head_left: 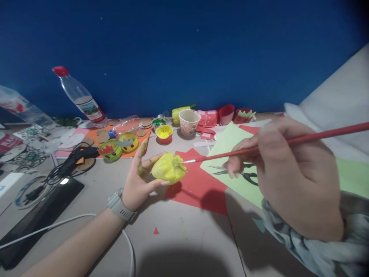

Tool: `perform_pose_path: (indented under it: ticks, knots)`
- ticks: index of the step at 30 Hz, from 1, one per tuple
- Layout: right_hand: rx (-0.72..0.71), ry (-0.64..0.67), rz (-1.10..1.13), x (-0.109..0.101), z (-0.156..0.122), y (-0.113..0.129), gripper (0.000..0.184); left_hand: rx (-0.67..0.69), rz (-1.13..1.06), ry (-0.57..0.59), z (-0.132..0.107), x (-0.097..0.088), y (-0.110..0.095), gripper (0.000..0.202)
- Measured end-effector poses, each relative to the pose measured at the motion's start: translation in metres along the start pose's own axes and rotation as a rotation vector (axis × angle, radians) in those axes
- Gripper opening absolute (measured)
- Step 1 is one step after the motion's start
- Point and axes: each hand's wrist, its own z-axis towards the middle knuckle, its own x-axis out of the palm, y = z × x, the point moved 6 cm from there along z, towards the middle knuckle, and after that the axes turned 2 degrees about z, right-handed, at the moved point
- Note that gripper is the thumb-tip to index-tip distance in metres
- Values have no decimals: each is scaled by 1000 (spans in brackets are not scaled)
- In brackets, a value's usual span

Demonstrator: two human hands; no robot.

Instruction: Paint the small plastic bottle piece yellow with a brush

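My left hand (141,173), with yellow paint smears on its fingers, is closed around a lumpy, rounded piece coated in wet yellow paint (168,168). A red-handled paintbrush (219,155) is pinched in my right hand (291,169). Its tip meets the right end of the yellow piece. Just behind them stand a small cup of yellow paint (164,134) and a cup of green paint (158,122). Red paper (201,188) lies beneath the brush. Scissors (230,172) rest on light green paper, partly hidden by my right hand.
A patterned paper cup (189,123) stands near the blue wall. Bottles, including a red-capped one (83,96), are at the left. Two decorated yellow-green rings (110,150) sit on orange paper. A black power bank-like box (43,219) and a white cable (129,246) lie at front left.
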Motion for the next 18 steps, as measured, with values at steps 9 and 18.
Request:
perform_pose_path:
  ticks: [9, 18]
  knots:
    - [-49, 53, -102, 4, -2, 4, 26, 172, 218, -66, -6, -5, -5, 116]
    - [-19, 7, -69, 2, 0, 2, 27, 274, 348, -72, -11, -2, -11, 114]
